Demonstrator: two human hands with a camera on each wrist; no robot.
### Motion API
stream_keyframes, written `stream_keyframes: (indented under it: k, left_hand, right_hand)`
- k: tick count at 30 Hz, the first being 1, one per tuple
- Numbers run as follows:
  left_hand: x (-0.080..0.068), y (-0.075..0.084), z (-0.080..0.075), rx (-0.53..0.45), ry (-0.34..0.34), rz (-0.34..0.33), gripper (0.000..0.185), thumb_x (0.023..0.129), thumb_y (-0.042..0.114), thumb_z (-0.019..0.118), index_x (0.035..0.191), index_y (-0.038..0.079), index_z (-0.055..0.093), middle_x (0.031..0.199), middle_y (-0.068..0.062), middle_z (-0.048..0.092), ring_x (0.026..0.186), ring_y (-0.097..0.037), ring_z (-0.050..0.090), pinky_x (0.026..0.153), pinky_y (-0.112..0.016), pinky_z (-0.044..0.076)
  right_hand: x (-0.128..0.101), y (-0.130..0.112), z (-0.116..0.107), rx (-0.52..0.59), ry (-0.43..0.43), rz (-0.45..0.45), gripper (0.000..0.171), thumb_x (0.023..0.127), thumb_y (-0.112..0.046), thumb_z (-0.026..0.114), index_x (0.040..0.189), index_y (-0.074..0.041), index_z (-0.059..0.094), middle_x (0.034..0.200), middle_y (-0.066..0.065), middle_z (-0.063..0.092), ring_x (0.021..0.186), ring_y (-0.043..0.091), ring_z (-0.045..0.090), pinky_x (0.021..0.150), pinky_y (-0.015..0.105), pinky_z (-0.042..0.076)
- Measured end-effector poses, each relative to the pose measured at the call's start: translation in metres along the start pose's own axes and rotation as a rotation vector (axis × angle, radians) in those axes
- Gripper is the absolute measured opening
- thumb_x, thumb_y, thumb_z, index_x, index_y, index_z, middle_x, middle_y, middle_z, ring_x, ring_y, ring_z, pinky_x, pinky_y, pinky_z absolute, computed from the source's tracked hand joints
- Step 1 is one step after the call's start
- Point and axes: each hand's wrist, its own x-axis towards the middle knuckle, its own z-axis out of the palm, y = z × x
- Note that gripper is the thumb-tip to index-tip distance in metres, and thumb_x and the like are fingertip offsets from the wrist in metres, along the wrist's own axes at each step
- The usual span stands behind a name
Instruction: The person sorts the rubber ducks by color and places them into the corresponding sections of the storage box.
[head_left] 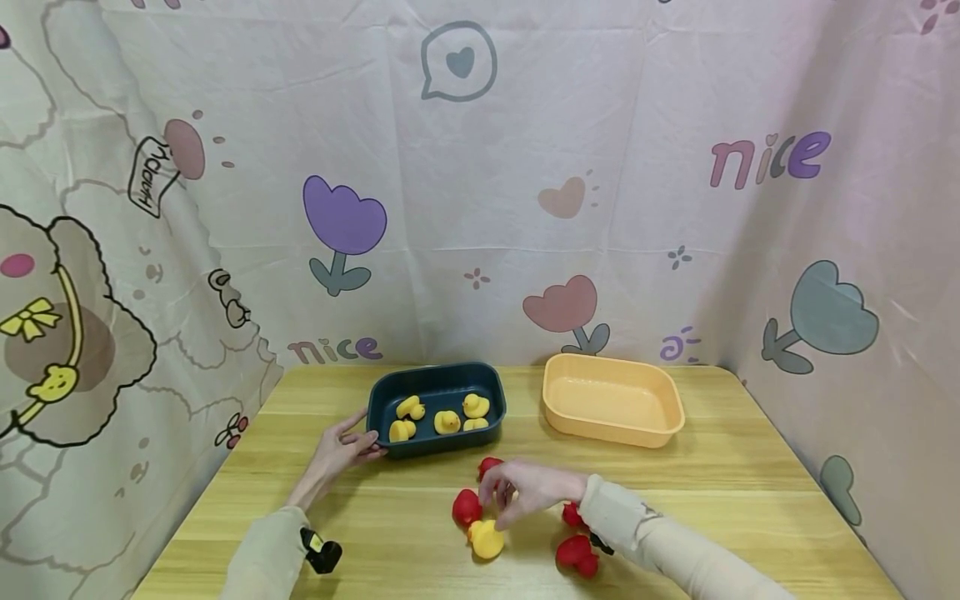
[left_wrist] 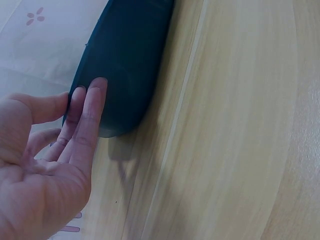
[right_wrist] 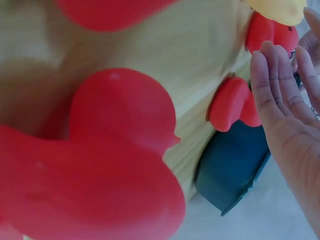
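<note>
At its left end, my left hand (head_left: 341, 447) grips a dark blue bin (head_left: 442, 447), thumb at the rim and fingers against the outer wall in the left wrist view. Several yellow rubber ducks (head_left: 447, 422) lie inside. My right hand (head_left: 534, 487) hovers over the table, thumb and fingers apart, its thumb tip close to a loose yellow rubber duck (head_left: 487, 540); contact cannot be told. Beside that duck is a red rubber duck (head_left: 467, 507). Another red duck (head_left: 489, 467) is partly hidden behind the fingers. In the right wrist view, a red duck (right_wrist: 100, 175) looms large near the wrist.
A pale orange bin (head_left: 613, 402) with nothing in it stands at the back right. Under the right forearm lie more red ducks (head_left: 576, 554). A patterned curtain (head_left: 465, 167) hangs behind the wooden table (head_left: 405, 525).
</note>
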Motion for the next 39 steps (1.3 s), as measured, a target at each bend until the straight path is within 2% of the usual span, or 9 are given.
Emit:
stream_keyframes:
  k: [5,12,18,25,39]
  left_hand:
    - [-0.0003,0.0,0.0,0.01,0.007,-0.003,0.069,0.103,0.007,0.054,0.16,0.001,0.016,0.101,-0.011,0.074,0.083,-0.011,0.076,0.087,-0.03,0.063]
    - [-0.0005,0.0005,-0.0009,0.027,-0.011,0.008,0.069,0.104,0.009,0.053,0.161,0.001,0.014,0.096,-0.005,0.074,0.085,-0.012,0.076,0.087,-0.03,0.063]
    - [-0.0006,0.001,-0.0005,0.025,-0.003,0.0,0.07,0.104,0.01,0.054,0.161,0.002,0.014,0.097,-0.005,0.074,0.085,-0.012,0.076,0.086,-0.029,0.063]
    - [-0.001,0.0012,0.0004,0.027,0.007,-0.002,0.069,0.104,0.007,0.054,0.16,0.001,0.015,0.102,-0.011,0.075,0.085,-0.013,0.076,0.086,-0.03,0.063]
    - [-0.0018,0.0025,0.0018,0.024,0.015,-0.009,0.069,0.104,0.007,0.054,0.161,0.001,0.015,0.097,-0.006,0.074,0.084,-0.013,0.076,0.085,-0.03,0.063]
  right_hand:
    - [0.0022,0.0006,0.0023,0.013,-0.012,0.01,0.029,0.084,-0.009,0.08,0.108,-0.006,0.065,0.104,0.008,0.068,0.085,0.003,0.06,0.081,0.015,0.056]
    - [0.004,-0.0003,0.0041,-0.013,-0.015,0.023,0.027,0.082,-0.008,0.082,0.104,-0.006,0.066,0.098,0.002,0.068,0.082,0.003,0.06,0.078,0.014,0.056]
    - [0.0051,0.0,0.0036,-0.025,-0.03,0.026,0.025,0.082,-0.009,0.082,0.102,-0.006,0.067,0.096,0.003,0.068,0.081,0.004,0.059,0.076,0.012,0.053]
    - [0.0064,-0.0007,0.0033,-0.002,-0.057,0.034,0.02,0.082,-0.006,0.081,0.098,-0.005,0.069,0.091,0.001,0.067,0.077,0.004,0.057,0.072,0.012,0.053]
    - [0.0087,0.0004,0.0028,0.02,-0.1,0.018,0.014,0.084,-0.004,0.077,0.095,-0.005,0.069,0.087,0.0,0.066,0.075,0.001,0.055,0.07,0.011,0.051]
